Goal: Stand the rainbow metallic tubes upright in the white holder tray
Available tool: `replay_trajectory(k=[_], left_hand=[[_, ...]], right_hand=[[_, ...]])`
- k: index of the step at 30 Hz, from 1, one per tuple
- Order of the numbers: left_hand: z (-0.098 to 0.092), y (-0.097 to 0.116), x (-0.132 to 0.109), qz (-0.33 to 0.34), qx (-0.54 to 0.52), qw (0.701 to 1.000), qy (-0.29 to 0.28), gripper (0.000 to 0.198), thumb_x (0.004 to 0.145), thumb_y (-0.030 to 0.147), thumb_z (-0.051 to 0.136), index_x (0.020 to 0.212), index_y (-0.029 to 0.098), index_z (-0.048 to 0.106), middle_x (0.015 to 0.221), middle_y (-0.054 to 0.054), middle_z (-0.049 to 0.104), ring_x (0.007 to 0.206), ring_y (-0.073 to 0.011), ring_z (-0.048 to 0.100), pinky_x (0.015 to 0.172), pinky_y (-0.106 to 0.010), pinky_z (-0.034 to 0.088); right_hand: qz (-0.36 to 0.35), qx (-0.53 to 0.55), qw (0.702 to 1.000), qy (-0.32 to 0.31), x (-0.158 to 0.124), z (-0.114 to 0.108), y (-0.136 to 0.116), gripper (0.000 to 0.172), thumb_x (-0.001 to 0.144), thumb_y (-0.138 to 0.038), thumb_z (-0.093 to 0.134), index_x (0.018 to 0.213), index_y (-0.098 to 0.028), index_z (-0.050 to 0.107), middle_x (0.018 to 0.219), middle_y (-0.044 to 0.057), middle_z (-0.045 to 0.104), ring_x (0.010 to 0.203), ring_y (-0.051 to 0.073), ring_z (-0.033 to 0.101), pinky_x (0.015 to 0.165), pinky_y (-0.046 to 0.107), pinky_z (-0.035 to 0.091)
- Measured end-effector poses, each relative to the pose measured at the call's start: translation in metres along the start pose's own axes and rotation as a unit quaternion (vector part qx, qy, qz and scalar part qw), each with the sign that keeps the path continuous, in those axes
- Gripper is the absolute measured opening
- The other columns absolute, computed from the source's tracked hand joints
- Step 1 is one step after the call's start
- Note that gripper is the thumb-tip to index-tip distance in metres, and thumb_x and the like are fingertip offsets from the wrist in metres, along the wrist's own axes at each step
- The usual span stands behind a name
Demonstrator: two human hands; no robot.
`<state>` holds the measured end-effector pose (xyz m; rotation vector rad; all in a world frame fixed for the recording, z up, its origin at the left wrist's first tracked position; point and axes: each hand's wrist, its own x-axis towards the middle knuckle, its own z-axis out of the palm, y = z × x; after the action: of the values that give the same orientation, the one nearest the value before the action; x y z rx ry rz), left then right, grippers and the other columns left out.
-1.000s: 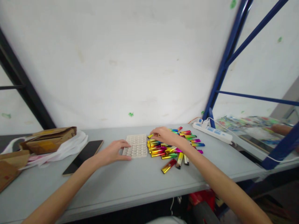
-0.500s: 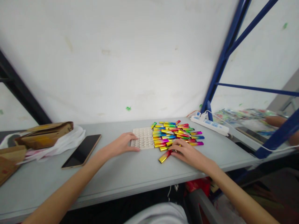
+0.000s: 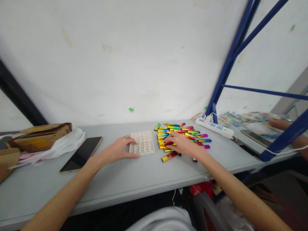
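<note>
A white tray (image 3: 147, 145) with rows of small pockets lies flat on the table in front of me. My left hand (image 3: 121, 149) grips its left side, thumb at the near corner and fingers at the far part. To the right of the tray spreads a heap of shiny lighters (image 3: 201, 136) in yellow, red, blue, green and purple. My right hand (image 3: 181, 144) reaches over the heap with bent fingers, closed about a reddish lighter (image 3: 169, 143) that they partly hide. One red-and-yellow lighter (image 3: 169, 156) lies at the near edge of the heap.
Left of my arm lie a dark phone (image 3: 81, 154), a white plastic bag (image 3: 64, 142) and a brown cardboard box (image 3: 43, 138). A white power strip (image 3: 214, 126) stands at the back right beside a blue metal frame (image 3: 222, 77). Another person's hand (image 3: 279, 123) shows at far right.
My right hand has moved left and farther over the heap, away from the near red-and-yellow lighter. My left hand stays on the tray. The view has shifted slightly.
</note>
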<state>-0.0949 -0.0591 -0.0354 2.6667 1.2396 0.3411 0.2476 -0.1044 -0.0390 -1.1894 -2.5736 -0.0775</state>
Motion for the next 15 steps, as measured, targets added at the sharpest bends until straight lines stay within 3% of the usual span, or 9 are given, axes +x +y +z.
replay_trajectory(k=[5,15], left_hand=[[0.003,-0.001,-0.003,0.003,-0.011,1.0,0.009,0.067,0.073,0.074,0.068,0.116,0.022,0.071,0.117,-0.009,0.069,0.107,-0.0282,0.064,0.098,-0.035,0.047],[0.002,0.003,-0.001,-0.003,-0.024,1.0,0.015,0.066,0.071,0.073,0.07,0.112,0.021,0.071,0.111,-0.009,0.069,0.101,-0.0278,0.065,0.092,-0.036,0.049]], right_hand=[[-0.019,-0.03,0.998,-0.048,0.012,-0.005,0.002,0.013,0.095,-0.026,0.063,0.105,-0.017,0.066,0.105,0.01,0.065,0.098,0.023,0.062,0.09,0.036,0.049],[-0.018,-0.006,0.999,-0.033,0.002,-0.01,0.009,0.01,0.095,-0.026,0.063,0.094,-0.017,0.068,0.102,0.009,0.067,0.095,0.023,0.063,0.088,0.037,0.05]])
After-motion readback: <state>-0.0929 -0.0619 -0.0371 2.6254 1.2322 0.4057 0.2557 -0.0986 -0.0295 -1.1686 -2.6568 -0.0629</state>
